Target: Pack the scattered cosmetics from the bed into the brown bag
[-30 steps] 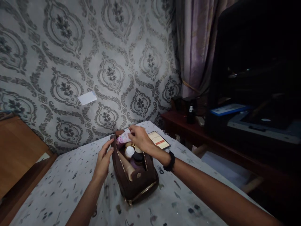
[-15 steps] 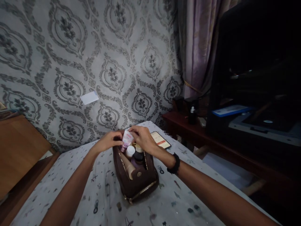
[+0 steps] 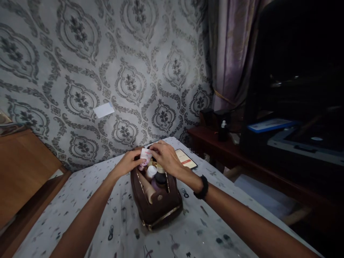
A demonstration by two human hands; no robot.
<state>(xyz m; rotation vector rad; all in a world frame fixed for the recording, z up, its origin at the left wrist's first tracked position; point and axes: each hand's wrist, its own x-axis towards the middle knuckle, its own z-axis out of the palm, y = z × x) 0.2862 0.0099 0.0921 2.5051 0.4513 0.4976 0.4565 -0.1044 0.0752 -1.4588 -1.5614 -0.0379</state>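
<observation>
A brown zippered toiletry bag (image 3: 161,209) lies open on the patterned sheet, packed with toiletries. At its far end my left hand (image 3: 128,163) grips a small pink and white tube (image 3: 145,154), thumb across its front. My right hand (image 3: 168,157) reaches over the bag from the right, its fingers closed at the tube's right edge, their tips partly hidden. Inside the bag are a white-capped container (image 3: 151,171), a black-lidded jar (image 3: 161,178) and a beige tube (image 3: 147,190) lying lengthwise.
A phone (image 3: 186,158) with a lit screen lies just right of the bag. Wooden furniture (image 3: 27,172) stands at the left. Along the right is a dark red table (image 3: 204,134) with a dropper bottle (image 3: 223,130) and a large dark screen. Patterned wallpaper rises behind.
The pink and white tube has turned more upright, and my left thumb now lies across it. My right hand stays beside it. The view has shifted slightly.
</observation>
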